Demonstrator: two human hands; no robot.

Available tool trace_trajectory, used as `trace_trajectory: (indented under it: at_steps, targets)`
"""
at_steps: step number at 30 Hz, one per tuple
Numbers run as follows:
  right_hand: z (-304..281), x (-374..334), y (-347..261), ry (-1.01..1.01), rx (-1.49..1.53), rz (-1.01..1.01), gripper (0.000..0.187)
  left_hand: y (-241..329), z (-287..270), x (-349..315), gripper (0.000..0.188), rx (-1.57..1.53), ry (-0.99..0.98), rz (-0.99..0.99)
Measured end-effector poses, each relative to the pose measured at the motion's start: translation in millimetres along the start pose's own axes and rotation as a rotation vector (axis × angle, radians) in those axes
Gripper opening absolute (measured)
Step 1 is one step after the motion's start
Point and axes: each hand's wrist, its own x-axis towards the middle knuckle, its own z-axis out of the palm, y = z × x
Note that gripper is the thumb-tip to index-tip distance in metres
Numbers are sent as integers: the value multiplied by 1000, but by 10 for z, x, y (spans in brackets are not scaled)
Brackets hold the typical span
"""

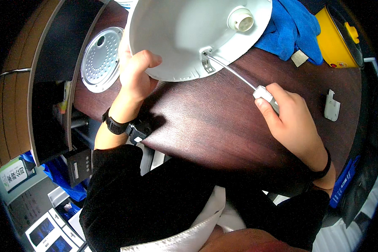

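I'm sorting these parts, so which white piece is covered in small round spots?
The round disc, just left of the left hand. The big bowl-shaped shell in that hand and the small piece at far right show no such pattern.

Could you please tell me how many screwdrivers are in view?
1: the screwdriver in the right hand, its tip at the small metal bracket inside the white shell. Others could be hidden behind the shell.
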Motion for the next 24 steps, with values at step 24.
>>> trace_trajectory:
  at_steps: [24]
  targets:
    - [83,-15,55,-72,155,-19,12,8,41,25,19,-101,57,-28]
